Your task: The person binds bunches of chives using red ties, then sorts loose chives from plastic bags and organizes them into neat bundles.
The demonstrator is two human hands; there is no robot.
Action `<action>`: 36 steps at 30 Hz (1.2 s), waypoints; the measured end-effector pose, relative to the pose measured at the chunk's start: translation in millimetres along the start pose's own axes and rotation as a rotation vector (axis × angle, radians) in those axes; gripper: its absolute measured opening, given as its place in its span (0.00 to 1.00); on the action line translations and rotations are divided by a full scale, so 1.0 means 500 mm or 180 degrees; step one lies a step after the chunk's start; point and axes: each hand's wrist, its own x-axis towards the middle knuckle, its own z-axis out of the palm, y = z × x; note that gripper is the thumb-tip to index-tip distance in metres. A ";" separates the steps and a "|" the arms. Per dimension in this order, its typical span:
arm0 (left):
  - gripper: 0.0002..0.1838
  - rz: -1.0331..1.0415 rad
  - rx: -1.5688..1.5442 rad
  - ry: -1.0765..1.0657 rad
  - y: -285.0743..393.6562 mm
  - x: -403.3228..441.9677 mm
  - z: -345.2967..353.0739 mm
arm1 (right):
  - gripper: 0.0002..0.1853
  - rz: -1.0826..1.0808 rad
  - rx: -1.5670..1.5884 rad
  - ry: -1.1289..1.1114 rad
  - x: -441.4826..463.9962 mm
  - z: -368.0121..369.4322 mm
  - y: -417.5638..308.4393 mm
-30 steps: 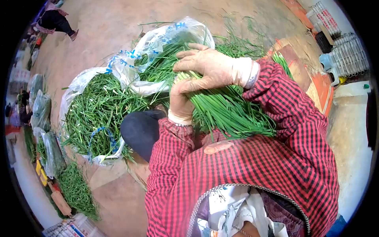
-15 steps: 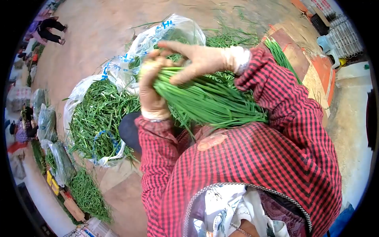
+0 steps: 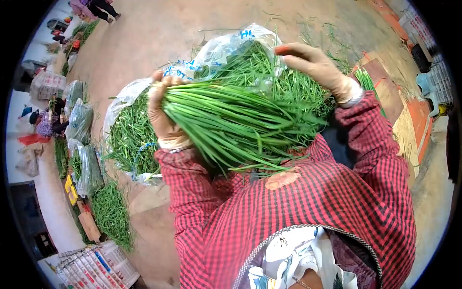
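A thick bunch of garlic chives [image 3: 240, 120] lies across my lap, its leaves fanning to the right. My left hand [image 3: 163, 113], in a pale glove, is closed around the stem ends at the left. To the upper right, my right hand [image 3: 315, 70], also gloved, is off the bunch with fingers apart and nothing in them. Beneath and beyond the hands are two white plastic bags, a left one [image 3: 113, 108] and a far one [image 3: 211, 50], both filled with loose green leaves [image 3: 127, 130]. The bunch hides part of them.
On the right, a small bundle of chives [image 3: 368, 84] rests on flat boards [image 3: 385, 91] near a light-blue stool [image 3: 426, 89]. Filled plastic bags [image 3: 89, 166], a leaf pile [image 3: 110, 212] and stacked crates [image 3: 98, 265] line the left. Other people [image 3: 48, 120] are in the left background.
My right hand has lifted off the bunch and moved up and right. My left hand still holds the stems, and the leaves have spread wider. The view has shifted.
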 end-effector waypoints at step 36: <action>0.16 0.0164 0.1455 0.0187 -0.023 0.096 0.069 | 0.21 -0.2354 -0.2070 0.0429 0.016 0.109 -0.107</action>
